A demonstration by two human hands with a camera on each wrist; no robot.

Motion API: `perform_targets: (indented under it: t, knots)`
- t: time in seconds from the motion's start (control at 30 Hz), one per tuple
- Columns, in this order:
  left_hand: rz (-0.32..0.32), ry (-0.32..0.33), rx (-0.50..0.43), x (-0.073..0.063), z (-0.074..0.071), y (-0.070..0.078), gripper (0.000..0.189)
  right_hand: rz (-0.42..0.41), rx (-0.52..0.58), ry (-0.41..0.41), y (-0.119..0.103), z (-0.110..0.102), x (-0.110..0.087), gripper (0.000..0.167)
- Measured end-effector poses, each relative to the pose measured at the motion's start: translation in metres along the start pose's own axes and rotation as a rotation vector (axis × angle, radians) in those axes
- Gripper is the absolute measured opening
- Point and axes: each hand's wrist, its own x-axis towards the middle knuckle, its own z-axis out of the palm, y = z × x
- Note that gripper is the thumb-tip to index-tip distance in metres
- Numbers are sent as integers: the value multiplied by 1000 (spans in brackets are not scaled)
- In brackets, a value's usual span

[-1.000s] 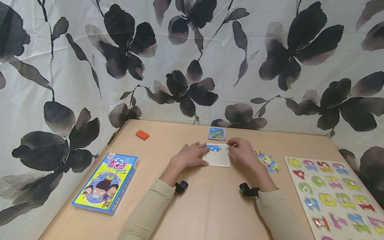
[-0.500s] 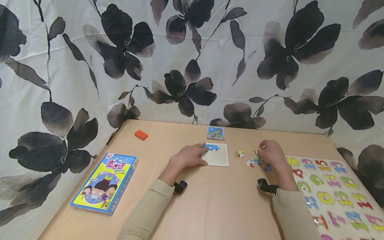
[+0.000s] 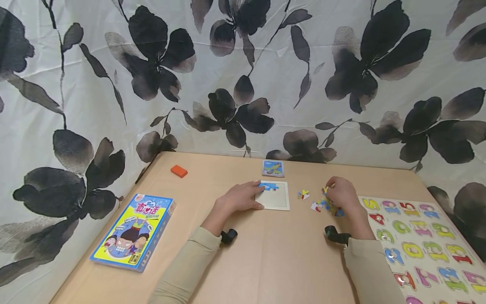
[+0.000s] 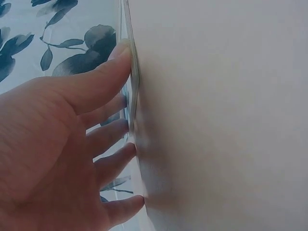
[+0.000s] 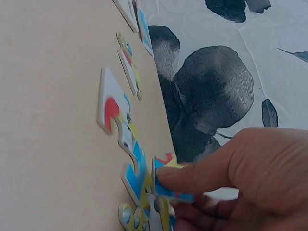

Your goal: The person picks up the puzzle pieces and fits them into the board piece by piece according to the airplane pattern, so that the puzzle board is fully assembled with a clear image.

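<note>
My left hand rests at the left side of a small white puzzle tray, with blue puzzle pieces in its upper left. In the left wrist view, the thumb lies on the tray's edge and the fingers are spread. Over a pile of loose puzzle pieces is my right hand. The right wrist view shows it pinching a blue-and-yellow puzzle piece between thumb and fingers, close against other pieces. Another loose piece lies between the tray and the pile.
A picture card lies behind the tray, and an orange block at the back left. On the left is a blue-and-yellow game box. A board of colourful numbers lies at the right. A floral curtain hangs behind.
My right hand has moved right, from the tray's right edge to the loose pile, uncovering the lone piece beside the tray. The left hand has stayed on the tray.
</note>
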Motion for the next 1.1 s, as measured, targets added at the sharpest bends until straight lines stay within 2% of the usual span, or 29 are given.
perform_targets:
  t: [0.17,0.37,0.57,0.8,1.1]
  knots:
    - [5,3,2,0,-1,1,72,-36,18,40,-5,-3,1,19]
    - [11,0,-2,0,-4,4,72,-117,93,68,-13,-4,5,15]
    - [8,7,-11,0,-3,2,71,-184,168,1,-20,-2,7,18]
    - [9,14,-17,0,-2,0,71,-174,280,-107,-32,6,9,38]
    - [11,6,-31,-1,-1,0,70,-197,240,-121,-46,23,10,30]
